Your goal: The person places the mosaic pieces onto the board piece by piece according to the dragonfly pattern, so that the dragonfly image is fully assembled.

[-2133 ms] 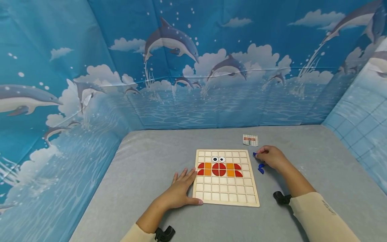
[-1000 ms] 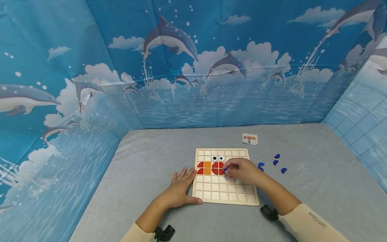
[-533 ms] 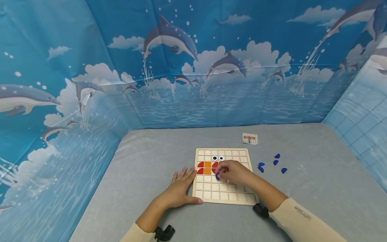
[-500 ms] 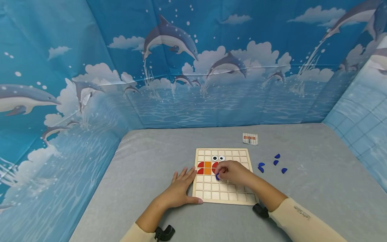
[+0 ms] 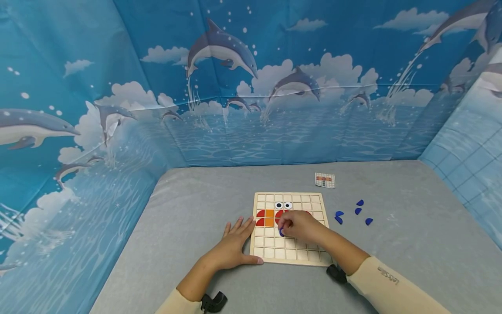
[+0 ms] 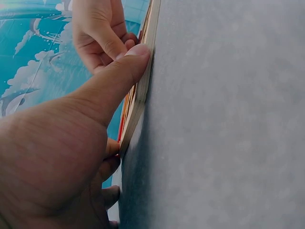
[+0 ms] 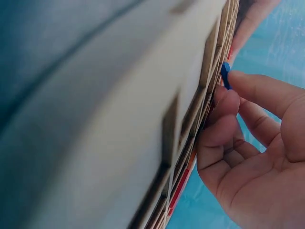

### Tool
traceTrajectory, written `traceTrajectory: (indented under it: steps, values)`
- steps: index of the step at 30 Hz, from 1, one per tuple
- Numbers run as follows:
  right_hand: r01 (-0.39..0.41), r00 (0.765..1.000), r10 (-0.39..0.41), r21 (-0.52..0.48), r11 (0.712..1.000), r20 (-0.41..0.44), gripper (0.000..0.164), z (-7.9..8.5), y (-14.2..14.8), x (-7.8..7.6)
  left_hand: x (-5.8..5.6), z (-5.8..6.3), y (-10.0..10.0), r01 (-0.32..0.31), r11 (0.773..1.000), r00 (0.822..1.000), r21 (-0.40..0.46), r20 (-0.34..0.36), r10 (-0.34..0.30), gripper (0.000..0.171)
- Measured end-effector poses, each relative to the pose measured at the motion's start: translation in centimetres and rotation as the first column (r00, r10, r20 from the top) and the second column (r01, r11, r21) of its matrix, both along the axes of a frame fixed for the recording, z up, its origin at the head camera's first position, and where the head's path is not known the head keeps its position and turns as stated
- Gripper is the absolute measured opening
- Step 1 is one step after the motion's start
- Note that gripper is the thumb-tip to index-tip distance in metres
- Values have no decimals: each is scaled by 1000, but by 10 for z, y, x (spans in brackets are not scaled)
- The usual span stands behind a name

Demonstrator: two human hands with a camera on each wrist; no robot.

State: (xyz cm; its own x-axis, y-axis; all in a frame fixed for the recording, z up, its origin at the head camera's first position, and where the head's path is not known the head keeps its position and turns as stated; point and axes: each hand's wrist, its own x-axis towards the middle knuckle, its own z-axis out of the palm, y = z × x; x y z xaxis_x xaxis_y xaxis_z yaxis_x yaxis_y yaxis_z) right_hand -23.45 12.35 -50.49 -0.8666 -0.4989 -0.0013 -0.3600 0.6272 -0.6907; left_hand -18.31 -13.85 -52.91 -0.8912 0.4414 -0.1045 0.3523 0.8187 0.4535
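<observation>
A square wooden grid board (image 5: 280,254) lies on the grey surface. Set in its cells are red quarter-circle pieces (image 5: 260,213), orange squares (image 5: 269,218) and two round eye pieces (image 5: 283,205). My left hand (image 5: 233,246) rests with spread fingers along the board's left edge, its thumb at the near left corner. Over the middle of the board, just below the red circle, my right hand (image 5: 302,226) pinches a small blue piece (image 5: 281,232) between thumb and fingertips. In the right wrist view the blue piece (image 7: 225,75) shows edge-on, close over the cells. My right hand hides part of the red and orange pattern.
Several loose blue pieces (image 5: 368,221) lie on the surface to the right of the board. A small printed card (image 5: 325,180) with a grid picture sits behind the board's far right corner. A dolphin-print curtain (image 5: 251,131) hangs at the back and sides.
My right hand has moved left from the blue pieces beside the board to the board's middle, carrying a blue piece. In the last half second it has shifted slightly nearer. My left hand stays put.
</observation>
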Motion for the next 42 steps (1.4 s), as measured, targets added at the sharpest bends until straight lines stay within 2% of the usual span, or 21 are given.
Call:
traceTrajectory:
  steps: [6, 21, 25, 29, 34, 42]
  values:
    - [-16, 1000, 16, 18, 1000, -27, 16, -3, 0, 1, 0, 0, 0, -2, 1000, 1000, -4, 6, 2, 112]
    - [14, 1000, -14, 23, 1000, 5, 15, 0, -1, 2, 0, -1, -1, -7, 1000, 1000, 1, 8, 7, 112]
    - [57, 998, -57, 12, 998, 15, 12, 6, 4, 2, 0, -1, 0, -7, 1000, 1000, -5, 8, 7, 112]
    - [96, 995, -95, -45, 994, 23, 10, 14, 14, 1, 0, -1, 0, -8, 1000, 1000, -4, 7, 8, 112]
    - [122, 992, -121, -136, 983, 17, 18, 25, 32, 1, 0, 0, 0, -7, 1000, 1000, 4, 8, 7, 113]
    - [259, 965, -247, -180, 949, 85, 29, 38, 61, -1, 1, 0, 1, -7, 1000, 1000, 12, 6, 7, 113]
